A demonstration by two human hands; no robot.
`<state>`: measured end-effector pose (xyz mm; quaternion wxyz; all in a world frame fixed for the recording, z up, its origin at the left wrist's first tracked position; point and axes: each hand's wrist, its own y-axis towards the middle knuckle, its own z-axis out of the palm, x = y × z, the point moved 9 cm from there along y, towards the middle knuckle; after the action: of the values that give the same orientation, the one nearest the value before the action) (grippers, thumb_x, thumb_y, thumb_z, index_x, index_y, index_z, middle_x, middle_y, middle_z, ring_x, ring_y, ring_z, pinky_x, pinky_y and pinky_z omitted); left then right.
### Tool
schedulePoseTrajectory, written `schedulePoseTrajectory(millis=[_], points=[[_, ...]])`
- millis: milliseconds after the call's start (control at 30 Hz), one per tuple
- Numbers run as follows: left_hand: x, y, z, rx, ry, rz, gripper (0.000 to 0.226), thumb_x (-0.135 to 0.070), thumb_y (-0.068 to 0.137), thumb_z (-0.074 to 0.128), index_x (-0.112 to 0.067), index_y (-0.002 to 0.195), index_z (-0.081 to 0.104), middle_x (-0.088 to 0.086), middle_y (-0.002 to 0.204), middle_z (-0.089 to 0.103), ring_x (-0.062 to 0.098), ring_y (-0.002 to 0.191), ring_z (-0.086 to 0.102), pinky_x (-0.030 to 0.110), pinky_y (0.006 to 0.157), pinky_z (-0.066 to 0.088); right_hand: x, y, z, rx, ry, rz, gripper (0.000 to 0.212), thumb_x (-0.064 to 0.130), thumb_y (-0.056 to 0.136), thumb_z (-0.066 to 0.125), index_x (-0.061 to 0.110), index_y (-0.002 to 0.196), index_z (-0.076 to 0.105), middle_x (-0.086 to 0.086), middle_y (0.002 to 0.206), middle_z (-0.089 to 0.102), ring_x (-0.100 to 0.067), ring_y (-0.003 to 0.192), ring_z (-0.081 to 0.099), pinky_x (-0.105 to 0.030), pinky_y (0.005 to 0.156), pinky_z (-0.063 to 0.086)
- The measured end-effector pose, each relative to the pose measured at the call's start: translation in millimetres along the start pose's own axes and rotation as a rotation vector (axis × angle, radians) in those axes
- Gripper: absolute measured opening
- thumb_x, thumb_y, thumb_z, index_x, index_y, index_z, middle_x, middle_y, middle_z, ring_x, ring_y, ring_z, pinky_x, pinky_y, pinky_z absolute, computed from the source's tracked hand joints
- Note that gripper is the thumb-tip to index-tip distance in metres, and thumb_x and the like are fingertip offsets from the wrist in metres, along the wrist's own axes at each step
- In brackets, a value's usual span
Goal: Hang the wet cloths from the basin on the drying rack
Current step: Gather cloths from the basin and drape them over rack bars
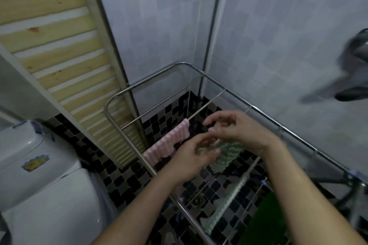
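A steel drying rack (pixel 119 93) stands in the tiled corner. A pink-and-white striped cloth (pixel 169 143) hangs over one of its middle rails. Beside it, a green-and-white wavy cloth (pixel 227 157) drapes over a rail, held from both sides. My left hand (pixel 193 157) pinches its near edge. My right hand (pixel 235 131) grips its top edge from above, fingers curled. Another green-and-white cloth (pixel 225 203) hangs on a nearer rail. The basin is out of sight.
A white toilet cistern (pixel 29 155) and lid sit at the lower left. A wooden slatted panel (pixel 59 45) leans against the wall behind the rack. A shower fitting (pixel 350 77) juts from the right wall. Something dark green (pixel 264 223) hangs at the rack's near end.
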<state>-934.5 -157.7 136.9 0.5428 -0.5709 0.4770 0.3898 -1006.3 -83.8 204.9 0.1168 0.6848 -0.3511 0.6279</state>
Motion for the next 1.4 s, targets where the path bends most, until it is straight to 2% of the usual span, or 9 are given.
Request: schedulePoseTrajectory(millis=[133, 267, 367, 534, 634, 867, 1068, 1268, 1401], points=[[-17.8, 4.1, 28.5, 0.011, 0.047, -0.002, 0.023, -0.026, 0.091, 0.065, -0.019, 0.112, 0.066, -0.005, 0.112, 0.068, -0.011, 0.088, 0.062, 0.011, 0.078, 0.048, -5.1, -25.7, -17.4, -0.199, 0.04, -0.094, 0.015, 0.022, 0.079, 0.078, 0.02, 0.092, 0.073, -0.013, 0.068, 0.054, -0.022, 0.067, 0.054, -0.03, 0.068, 0.045], [-41.6, -4.6, 34.3, -0.081, 0.11, 0.042, 0.018, -0.029, 0.094, 0.06, -0.016, 0.096, 0.071, 0.011, 0.095, 0.071, 0.014, 0.079, 0.064, 0.034, 0.074, 0.054, -16.2, -60.4, -38.3, -0.201, -0.022, -0.085, 0.029, 0.016, 0.075, 0.08, 0.027, 0.102, 0.073, 0.006, 0.09, 0.068, -0.011, 0.085, 0.065, -0.029, 0.081, 0.053], [-59.8, -9.9, 32.4, -0.126, 0.098, 0.077, 0.018, -0.025, 0.097, 0.054, -0.025, 0.085, 0.068, -0.004, 0.081, 0.07, 0.005, 0.071, 0.063, 0.022, 0.065, 0.053, -18.9, -80.0, -52.8, -0.201, -0.284, -0.022, 0.04, 0.013, 0.079, 0.077, 0.027, 0.115, 0.068, 0.014, 0.109, 0.068, 0.002, 0.096, 0.063, -0.021, 0.085, 0.051], [-86.4, -19.5, 51.2, -0.121, 0.254, 0.16, 0.012, -0.025, 0.095, 0.057, -0.023, 0.088, 0.067, 0.006, 0.08, 0.063, 0.009, 0.068, 0.054, 0.021, 0.06, 0.043, -0.9, -116.0, -73.1, -0.326, -0.737, -0.052, 0.018, 0.011, 0.084, 0.067, 0.026, 0.091, 0.074, 0.022, 0.074, 0.061, 0.002, 0.069, 0.057, -0.023, 0.064, 0.043], [-100.1, -25.5, 61.7, -0.07, 0.326, 0.187, 0.002, -0.022, 0.092, 0.062, -0.022, 0.091, 0.064, -0.001, 0.075, 0.061, 0.005, 0.063, 0.052, 0.017, 0.055, 0.041, -2.4, -137.6, -87.2, -0.417, -0.44, -0.077, 0.022, 0.005, 0.084, 0.058, 0.022, 0.073, 0.066, 0.017, 0.058, 0.058, 0.003, 0.054, 0.05, -0.018, 0.054, 0.04], [-115.0, -28.1, 88.6, -0.032, 0.142, 0.197, 0.017, 0.002, 0.087, 0.064, -0.014, 0.087, 0.056, -0.005, 0.055, 0.057, 0.008, 0.048, 0.051, 0.02, 0.047, 0.04, -43.3, -157.8, -66.1, -0.175, 0.642, 0.023, 0.011, 0.001, 0.082, 0.057, 0.008, 0.087, 0.065, -0.014, 0.09, 0.059, -0.021, 0.081, 0.061, -0.029, 0.061, 0.058], [-120.2, -36.0, 106.0, 0.069, -0.356, 0.141, 0.012, 0.0, 0.078, 0.064, -0.007, 0.088, 0.064, 0.008, 0.076, 0.069, 0.018, 0.066, 0.065, 0.025, 0.06, 0.055, -44.6, -172.1, -100.1, -0.346, 0.223, -0.073, 0.011, 0.004, 0.084, 0.069, 0.007, 0.094, 0.07, -0.002, 0.079, 0.073, -0.013, 0.073, 0.069, -0.022, 0.061, 0.054], [-115.1, -13.6, 90.7, -0.105, 0.674, 0.249, 0.026, -0.009, 0.092, 0.059, -0.031, 0.098, 0.072, -0.015, 0.103, 0.067, 0.003, 0.094, 0.06, 0.022, 0.083, 0.048, -29.5, -146.4, -141.5, -0.644, -0.29, -0.08, 0.02, -0.003, 0.077, 0.062, 0.015, 0.069, 0.067, -0.005, 0.068, 0.067, -0.017, 0.067, 0.062, -0.031, 0.062, 0.052], [-103.5, 16.8, 91.2, -0.096, 0.883, 0.307, 0.026, -0.014, 0.093, 0.058, -0.028, 0.111, 0.07, -0.011, 0.103, 0.06, 0.006, 0.093, 0.055, 0.021, 0.083, 0.045, -39.2, -100.7, -161.1, -0.678, -0.547, 0.004, 0.027, 0.0, 0.076, 0.061, 0.024, 0.064, 0.059, 0.001, 0.064, 0.059, -0.02, 0.068, 0.058, -0.024, 0.06, 0.04]])
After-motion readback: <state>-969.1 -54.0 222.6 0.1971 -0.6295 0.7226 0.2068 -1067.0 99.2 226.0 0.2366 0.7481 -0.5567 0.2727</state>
